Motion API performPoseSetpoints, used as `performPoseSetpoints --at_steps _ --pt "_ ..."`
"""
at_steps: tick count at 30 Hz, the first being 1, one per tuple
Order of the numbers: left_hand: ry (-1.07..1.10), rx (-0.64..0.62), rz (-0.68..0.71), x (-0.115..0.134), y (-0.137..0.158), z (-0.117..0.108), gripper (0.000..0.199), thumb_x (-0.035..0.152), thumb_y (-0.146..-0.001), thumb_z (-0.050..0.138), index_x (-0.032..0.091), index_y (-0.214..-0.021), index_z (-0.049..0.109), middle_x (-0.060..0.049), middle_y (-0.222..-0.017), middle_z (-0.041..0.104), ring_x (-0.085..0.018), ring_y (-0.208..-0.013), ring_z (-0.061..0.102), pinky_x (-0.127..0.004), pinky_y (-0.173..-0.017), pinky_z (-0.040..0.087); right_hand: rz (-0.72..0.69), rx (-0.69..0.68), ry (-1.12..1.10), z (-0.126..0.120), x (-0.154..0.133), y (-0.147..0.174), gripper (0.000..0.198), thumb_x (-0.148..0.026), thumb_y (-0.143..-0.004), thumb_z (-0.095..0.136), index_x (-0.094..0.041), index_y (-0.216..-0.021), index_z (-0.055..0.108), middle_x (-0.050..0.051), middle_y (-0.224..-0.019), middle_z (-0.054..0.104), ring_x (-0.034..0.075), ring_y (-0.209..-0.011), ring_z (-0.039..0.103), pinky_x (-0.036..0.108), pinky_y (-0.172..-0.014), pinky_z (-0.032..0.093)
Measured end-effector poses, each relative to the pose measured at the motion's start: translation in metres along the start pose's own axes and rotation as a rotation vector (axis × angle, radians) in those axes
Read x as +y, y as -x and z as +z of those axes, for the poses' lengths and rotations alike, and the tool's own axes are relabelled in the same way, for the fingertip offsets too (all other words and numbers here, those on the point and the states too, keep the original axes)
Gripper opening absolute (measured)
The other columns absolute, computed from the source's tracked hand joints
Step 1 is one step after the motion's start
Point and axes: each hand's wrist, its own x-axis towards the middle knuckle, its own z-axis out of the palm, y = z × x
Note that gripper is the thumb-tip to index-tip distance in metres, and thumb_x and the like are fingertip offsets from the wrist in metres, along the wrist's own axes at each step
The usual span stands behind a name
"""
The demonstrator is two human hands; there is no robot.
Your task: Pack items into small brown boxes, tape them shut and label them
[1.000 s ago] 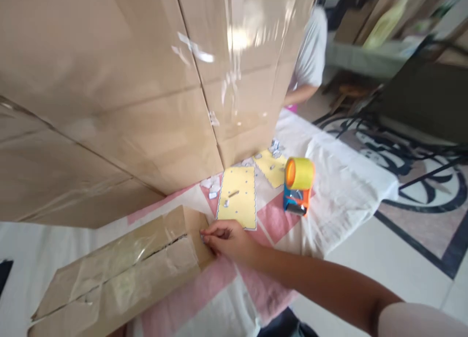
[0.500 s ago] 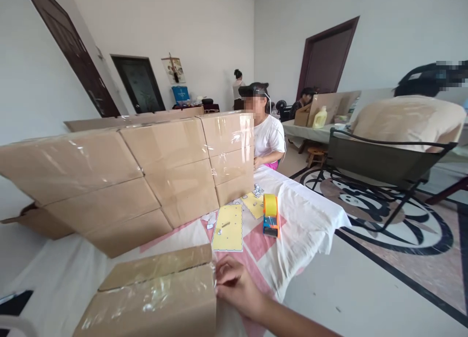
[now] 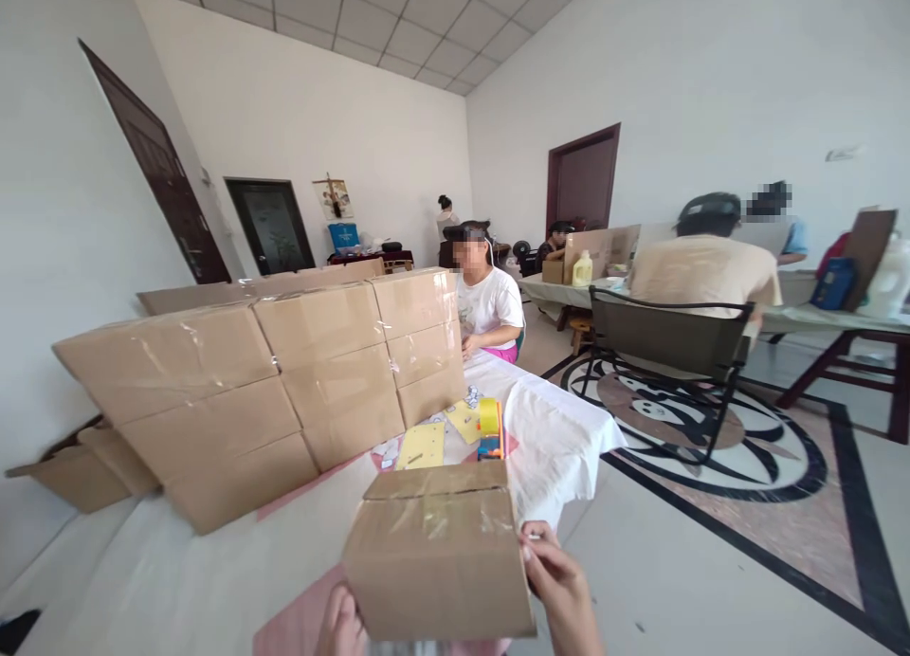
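A taped cardboard box (image 3: 437, 566) is directly in front of me at the near part of the table, with clear tape shining across its top seam. My left hand (image 3: 341, 623) grips its lower left edge, fingers curled and partly cut off by the frame. At the right edge, my right hand (image 3: 558, 580) is closed, thumb and fingers pinching the side of the box. Just beyond the box stands an orange and blue tape dispenser (image 3: 490, 443) with a yellow roll. Yellow printed sheets on the cloth (image 3: 421, 446) lie beside it.
A wall of stacked cardboard boxes (image 3: 341, 372) stands on the table's left side. Across the table sits a person in a white shirt (image 3: 494, 305). To the right are a folding chair (image 3: 668, 338) with a seated person, and another table (image 3: 817, 317).
The box has shifted right and appears raised and turned. My left hand has come into view on its left edge. My right hand stays at its right edge, and the view has tilted up.
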Motion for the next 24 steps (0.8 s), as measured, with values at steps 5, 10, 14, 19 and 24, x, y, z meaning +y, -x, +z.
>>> performPoseSetpoints --at_steps 5,10,14,19,24 --pt "-0.066 -0.273 0.172 -0.007 0.036 0.076 0.066 0.082 -0.061 0.068 0.027 -0.097 0.066 -0.01 -0.114 0.077 -0.04 -0.137 0.059 -0.046 -0.103 0.056 0.121 0.205 -0.074 -0.062 -0.007 0.013 0.043 -0.064 -0.064 0.091 -0.022 -0.073 0.084 0.012 -0.108 0.065 0.026 -0.091 0.067 0.029 -0.067 0.059" --pt "-0.169 -0.529 0.357 0.011 0.071 0.143 0.055 0.07 -0.085 0.062 0.026 -0.117 0.068 -0.009 -0.135 0.071 -0.033 -0.139 0.057 -0.043 -0.114 0.048 0.115 0.39 -0.117 -0.096 -0.01 0.012 0.047 -0.064 -0.055 0.094 -0.021 -0.071 0.083 0.013 -0.111 0.065 0.025 -0.085 0.066 0.029 -0.059 0.057" --pt "-0.251 -0.677 0.442 0.018 0.081 0.192 0.047 0.065 -0.096 0.049 0.023 -0.108 0.066 -0.009 -0.118 0.072 -0.03 -0.117 0.065 -0.041 -0.101 0.053 0.076 0.516 -0.144 -0.109 -0.012 0.0 0.048 -0.061 -0.053 0.096 -0.019 -0.072 0.082 0.012 -0.116 0.066 0.019 -0.076 0.063 0.026 -0.051 0.05" --pt "-0.393 -0.711 0.57 0.009 0.081 0.248 0.046 0.061 -0.099 0.045 0.023 -0.112 0.067 -0.012 -0.12 0.065 -0.031 -0.122 0.058 -0.046 -0.111 0.045 -0.023 0.731 -0.195 -0.125 -0.004 -0.019 0.05 -0.059 -0.049 0.098 -0.021 -0.076 0.079 0.006 -0.102 0.07 0.015 -0.069 0.059 0.026 -0.05 0.049" --pt "-0.448 -0.812 0.573 -0.006 0.074 0.297 0.05 0.056 -0.102 0.043 0.023 -0.132 0.067 -0.014 -0.139 0.062 -0.028 -0.138 0.053 -0.042 -0.122 0.038 -0.145 0.806 -0.089 -0.138 -0.002 -0.045 0.046 -0.057 -0.058 0.096 -0.021 -0.079 0.076 0.003 -0.093 0.069 0.014 -0.07 0.056 0.028 -0.055 0.047"
